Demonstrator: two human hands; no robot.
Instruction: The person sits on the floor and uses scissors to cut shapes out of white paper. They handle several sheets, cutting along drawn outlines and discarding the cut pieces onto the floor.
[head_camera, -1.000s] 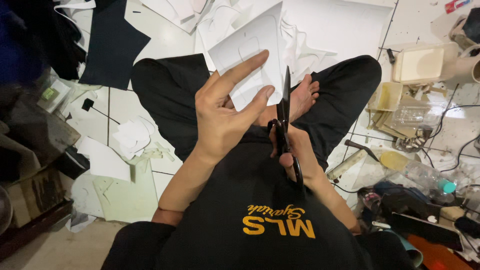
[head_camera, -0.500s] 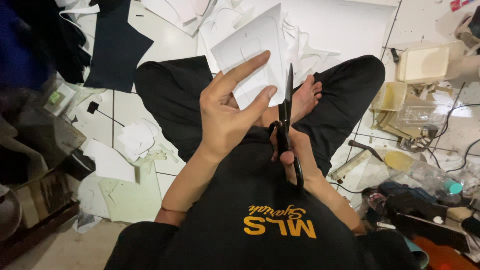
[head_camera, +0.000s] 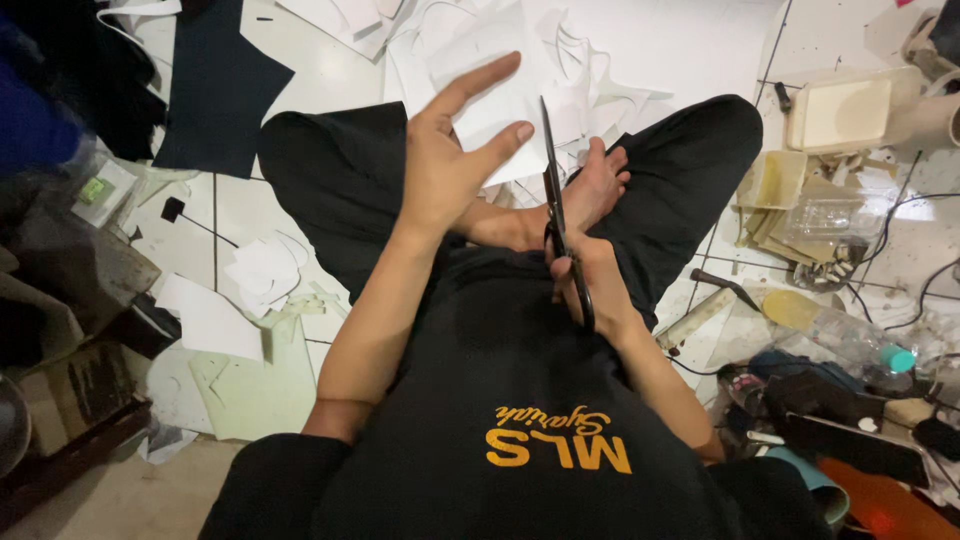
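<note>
Right hand (head_camera: 585, 285) sits low near the lap, fingers closed through the handles of the long black scissors (head_camera: 556, 205) — blades pointing up. Left hand (head_camera: 450, 165) pinches the cut white paper sheet (head_camera: 490, 95) just left of the blades — index finger stretched out.

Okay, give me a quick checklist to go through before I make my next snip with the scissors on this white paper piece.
1. Left hand has a grip on the white paper piece: ok, thumb and fingers pinch it.
2. Right hand in the handles of the scissors: ok.
3. Blades point away from the body: ok, tips aim forward.
4. Left thumb clear of the blades: not ok, the thumb tip sits right beside them.
5. Bare foot clear of the cutting line: cannot tell, it lies just under the blades.
6. Paper between the blades: cannot tell, the blades look edge-on.
</note>
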